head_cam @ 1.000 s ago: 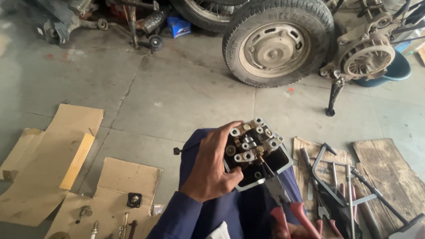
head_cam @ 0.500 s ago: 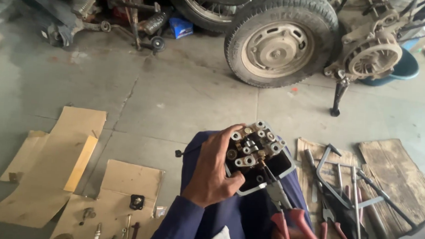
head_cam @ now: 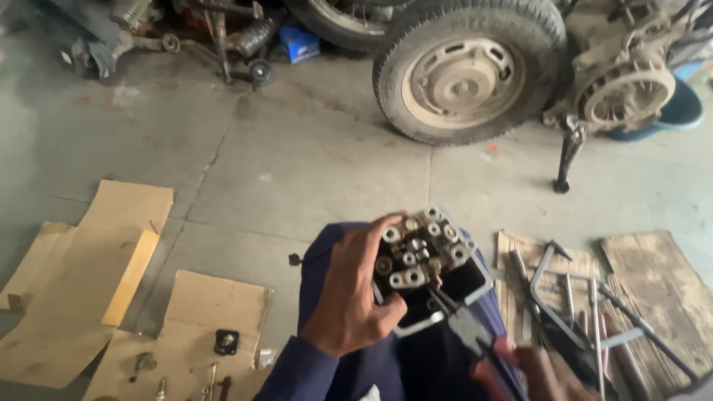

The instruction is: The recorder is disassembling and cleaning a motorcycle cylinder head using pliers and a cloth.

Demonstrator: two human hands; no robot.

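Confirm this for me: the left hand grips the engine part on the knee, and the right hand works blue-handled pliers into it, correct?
Not quite. The head view shows the pliers have red handles, not blue. The rest holds: the left hand grips the engine part on the knee, and the right hand works the pliers' tips into it.

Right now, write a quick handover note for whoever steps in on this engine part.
Left hand: grips the engine head, propped on the person's lap.
Right hand: holds red-handled pliers, tips at a small fitting in the head's middle.
Spare tools lie on cardboard at right; small parts on cardboard at left.
Done: head is off the vehicle.
Left: the fitting is not yet out.
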